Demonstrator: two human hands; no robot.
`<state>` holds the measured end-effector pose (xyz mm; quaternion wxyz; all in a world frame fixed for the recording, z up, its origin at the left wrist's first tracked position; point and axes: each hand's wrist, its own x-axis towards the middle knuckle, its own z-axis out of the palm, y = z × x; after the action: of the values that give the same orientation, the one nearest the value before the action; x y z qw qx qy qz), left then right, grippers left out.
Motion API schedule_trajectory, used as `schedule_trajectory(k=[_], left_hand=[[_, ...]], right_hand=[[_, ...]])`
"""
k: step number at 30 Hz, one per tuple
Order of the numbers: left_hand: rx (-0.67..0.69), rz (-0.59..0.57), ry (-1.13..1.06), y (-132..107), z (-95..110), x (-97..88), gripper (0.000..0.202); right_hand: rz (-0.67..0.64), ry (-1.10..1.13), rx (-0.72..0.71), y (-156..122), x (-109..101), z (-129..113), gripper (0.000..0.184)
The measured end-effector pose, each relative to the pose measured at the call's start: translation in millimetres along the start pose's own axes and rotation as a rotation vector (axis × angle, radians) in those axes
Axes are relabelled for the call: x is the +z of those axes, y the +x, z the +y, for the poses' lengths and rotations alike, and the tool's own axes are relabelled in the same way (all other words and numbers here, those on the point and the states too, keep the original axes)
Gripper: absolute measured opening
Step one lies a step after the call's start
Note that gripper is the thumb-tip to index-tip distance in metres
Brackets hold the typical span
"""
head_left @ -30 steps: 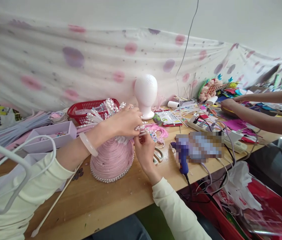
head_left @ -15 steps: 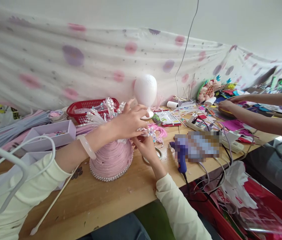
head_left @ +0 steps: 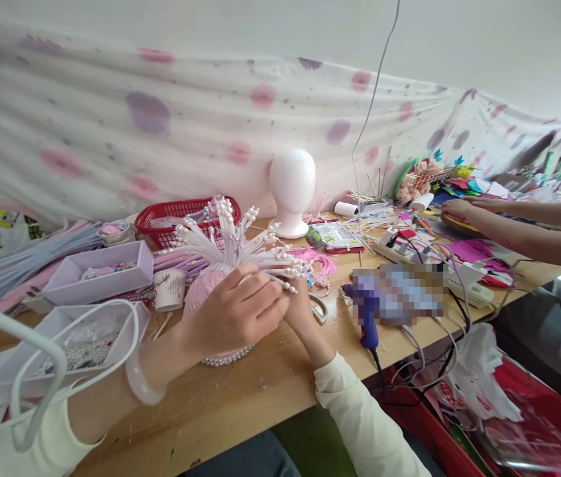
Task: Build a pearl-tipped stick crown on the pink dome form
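A pink ribbed, cone-like headpiece [head_left: 199, 291] with a pearl-trimmed lower edge rests on the table, and my left hand covers much of it. White pearl-tipped stems [head_left: 225, 245] fan out from its top. Fingers curled, my left hand [head_left: 240, 310] pinches at the stems on the right side of the fan. Close against it, my right hand [head_left: 301, 306] is closed at the pearl ends of these stems, its fingertips mostly hidden behind them. A roll of tape [head_left: 318, 309] lies just right of my right hand.
A white foam head [head_left: 292, 189] stands behind the headpiece. To the left are a red basket [head_left: 148, 233], lilac trays [head_left: 61, 286] and a paper cup [head_left: 167, 291]. At right lie a purple glue gun [head_left: 368, 324] and a power strip [head_left: 473, 291]. A co-worker's arms [head_left: 513, 225] reach in.
My left hand has come down and toward me, from above the stems to their near side. The fan of stems, the paper cup and the bead tray now show more. My right hand stays close by.
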<state>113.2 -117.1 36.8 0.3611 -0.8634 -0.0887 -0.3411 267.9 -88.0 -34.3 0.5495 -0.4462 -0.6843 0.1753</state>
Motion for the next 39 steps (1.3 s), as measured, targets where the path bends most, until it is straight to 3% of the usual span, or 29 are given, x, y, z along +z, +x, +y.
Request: schedule_trajectory(k=[3,6,15,30,39], left_hand=[[-0.142,-0.117,-0.120,-27.9,0.4,-2.8,0.013],[-0.273,-0.176,-0.164,-46.2,-4.4,-3.9,0.014],[-0.198,-0.302,-0.088,-45.6,-9.3,-1.3,0.025],[-0.289,-0.295,-0.088,-42.9,-7.9,0.0,0.020],[-0.330,-0.269,-0.106,-47.3,-4.4,2.7,0.019]], right_hand=[[0.009,0.047,0.049,2.1,-4.5,-8.8,0.015],[-0.104,0.083,0.089,3.9,-10.2,-11.5,0.014],[-0.191,0.091,0.017,7.5,-19.3,-3.0,0.018],[-0.149,0.055,0.106,3.3,-15.5,8.0,0.016],[-0.199,-0.066,-0.065,15.9,-23.0,-12.6,0.020]])
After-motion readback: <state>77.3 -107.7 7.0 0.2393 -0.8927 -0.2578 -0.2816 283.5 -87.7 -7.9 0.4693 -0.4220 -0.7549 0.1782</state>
